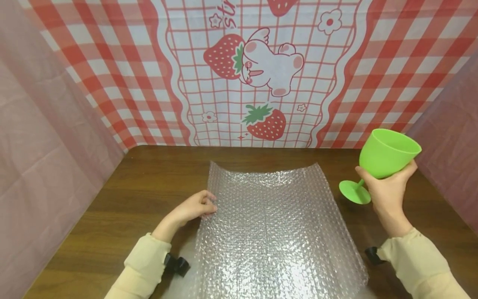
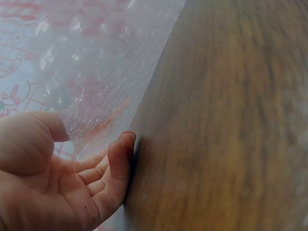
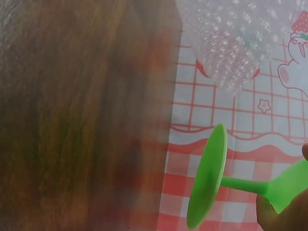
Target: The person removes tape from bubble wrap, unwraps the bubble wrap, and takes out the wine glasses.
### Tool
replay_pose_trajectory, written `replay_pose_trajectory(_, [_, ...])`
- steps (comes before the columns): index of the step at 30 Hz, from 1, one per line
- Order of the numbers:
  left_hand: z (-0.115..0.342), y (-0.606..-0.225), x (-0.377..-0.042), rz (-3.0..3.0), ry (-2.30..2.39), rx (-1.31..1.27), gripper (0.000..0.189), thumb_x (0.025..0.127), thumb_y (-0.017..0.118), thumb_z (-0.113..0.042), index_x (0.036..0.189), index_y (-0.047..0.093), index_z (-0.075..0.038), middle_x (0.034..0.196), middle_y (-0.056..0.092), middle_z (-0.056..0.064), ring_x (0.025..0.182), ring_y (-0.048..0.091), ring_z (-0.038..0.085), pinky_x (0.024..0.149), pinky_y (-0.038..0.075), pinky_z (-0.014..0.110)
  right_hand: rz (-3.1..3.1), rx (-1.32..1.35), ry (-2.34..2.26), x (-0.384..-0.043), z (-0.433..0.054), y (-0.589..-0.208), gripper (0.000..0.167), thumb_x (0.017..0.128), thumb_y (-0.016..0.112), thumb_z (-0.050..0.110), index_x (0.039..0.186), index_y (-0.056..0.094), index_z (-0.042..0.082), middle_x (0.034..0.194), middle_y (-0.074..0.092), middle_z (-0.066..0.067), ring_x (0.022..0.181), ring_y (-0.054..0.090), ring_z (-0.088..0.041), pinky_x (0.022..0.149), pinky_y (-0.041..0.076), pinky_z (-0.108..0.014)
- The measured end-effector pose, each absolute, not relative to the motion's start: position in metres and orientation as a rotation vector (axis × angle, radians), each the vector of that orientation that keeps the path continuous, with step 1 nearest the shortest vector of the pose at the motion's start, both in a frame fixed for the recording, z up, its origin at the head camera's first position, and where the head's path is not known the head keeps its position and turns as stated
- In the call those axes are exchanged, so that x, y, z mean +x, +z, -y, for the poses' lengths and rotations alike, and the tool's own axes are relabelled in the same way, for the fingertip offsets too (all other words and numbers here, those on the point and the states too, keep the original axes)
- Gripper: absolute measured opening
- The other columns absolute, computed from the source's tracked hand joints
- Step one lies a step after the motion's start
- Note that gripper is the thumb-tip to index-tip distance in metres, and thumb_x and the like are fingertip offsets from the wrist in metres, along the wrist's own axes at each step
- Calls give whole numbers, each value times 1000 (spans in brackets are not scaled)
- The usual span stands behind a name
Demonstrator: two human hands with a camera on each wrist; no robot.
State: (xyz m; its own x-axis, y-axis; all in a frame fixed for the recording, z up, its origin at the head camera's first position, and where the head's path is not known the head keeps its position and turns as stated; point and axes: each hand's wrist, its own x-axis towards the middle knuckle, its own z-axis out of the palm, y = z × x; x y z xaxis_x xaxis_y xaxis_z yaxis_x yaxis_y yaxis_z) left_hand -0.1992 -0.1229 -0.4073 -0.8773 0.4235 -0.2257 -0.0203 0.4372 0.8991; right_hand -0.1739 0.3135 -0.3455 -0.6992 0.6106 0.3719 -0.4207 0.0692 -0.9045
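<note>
A bright green goblet with a short stem and round foot is gripped around its bowl by my right hand. It tilts to the right, held up over the right side of the table. In the right wrist view the goblet's foot points left, and most of the bowl is out of frame. A sheet of clear bubble wrap lies lengthwise on the table, its far corners curling up. At its left edge, my left hand has curled fingers; the left wrist view shows the wrap's edge between thumb and fingers.
Dark brown wood shows on the table either side of the wrap. A red-and-white strawberry-print cloth hangs behind the table's far edge. Pink curtains stand at both sides. Black wrist mounts sit by both sleeves.
</note>
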Motion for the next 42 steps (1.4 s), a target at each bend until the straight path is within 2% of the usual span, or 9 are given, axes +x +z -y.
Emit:
replay_pose_trajectory(7, [124, -409, -201, -2268, 1425, 342, 41, 83, 60, -12, 116, 45, 8, 79, 58, 8, 66, 53, 14, 61, 48, 27, 1685, -252, 1678, -175, -316, -350, 92, 59, 73, -13, 129, 24, 19, 124, 34, 2, 105, 40, -10, 83, 37, -14])
replay_pose_trajectory(24, [125, -410, -201, -2267, 1428, 359, 43, 82, 60, -12, 116, 45, 8, 78, 58, 7, 65, 53, 13, 60, 47, 26, 1937, -387, 1508, -176, -320, -362, 98, 65, 75, 0, 137, 14, 26, 126, 31, 8, 106, 37, -5, 92, 32, -21])
replay_pose_trajectory(32, [124, -407, -200, -2269, 1433, 363, 44, 82, 61, -12, 117, 44, 8, 78, 58, 6, 66, 52, 13, 60, 47, 26, 1944, -392, 1500, -175, -320, -367, 96, 66, 74, -1, 136, 14, 25, 124, 31, 9, 104, 37, -4, 91, 32, -20])
replay_pose_trajectory(42, [125, -410, -201, -2266, 1426, 357, 42, 82, 60, -11, 116, 45, 8, 77, 57, 6, 65, 52, 13, 61, 47, 26, 1984, -432, 1466, -175, -320, -374, 97, 66, 75, 3, 136, 13, 28, 125, 29, 9, 107, 37, -5, 97, 29, -21])
